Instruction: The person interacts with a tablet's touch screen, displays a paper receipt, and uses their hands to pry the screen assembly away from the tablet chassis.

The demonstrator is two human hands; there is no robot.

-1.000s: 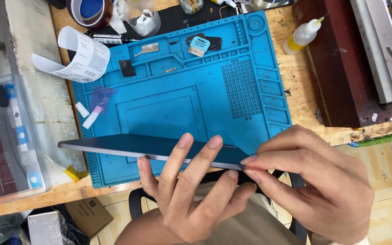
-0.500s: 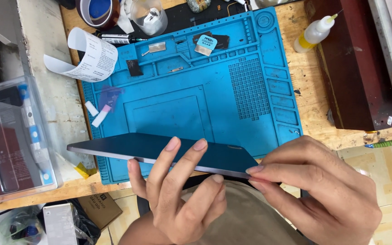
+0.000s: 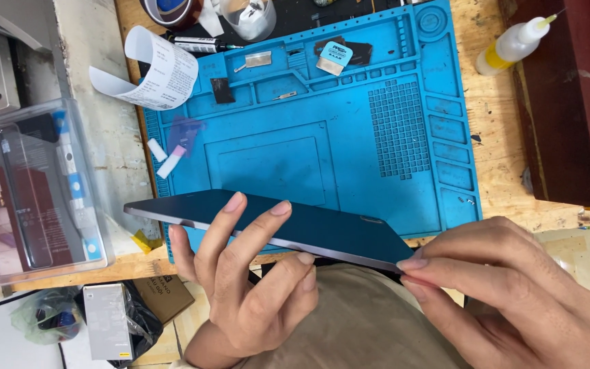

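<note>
Keep your left hand (image 3: 250,273) wrapped around the tablet (image 3: 274,222), held edge-on above the near edge of the blue mat (image 3: 349,157); let your right hand (image 3: 507,294), pinching its right corner, stay steady.

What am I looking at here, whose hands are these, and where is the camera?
There is no machine here: a person works with two bare hands, and the one camera sits on their head, looking down at a workbench.

The left hand cradles a thin dark tablet from beneath, fingers curled over its face. The right hand pinches its right corner. The tablet is held tilted at the bench's near edge, above the person's lap.

Beneath it lies a blue repair mat with moulded compartments, on a wooden table. On the mat sit a few small parts. Near its upper left is a curled paper slip; at upper right a small bottle of yellow liquid. A clear plastic box stands at the left.
</note>
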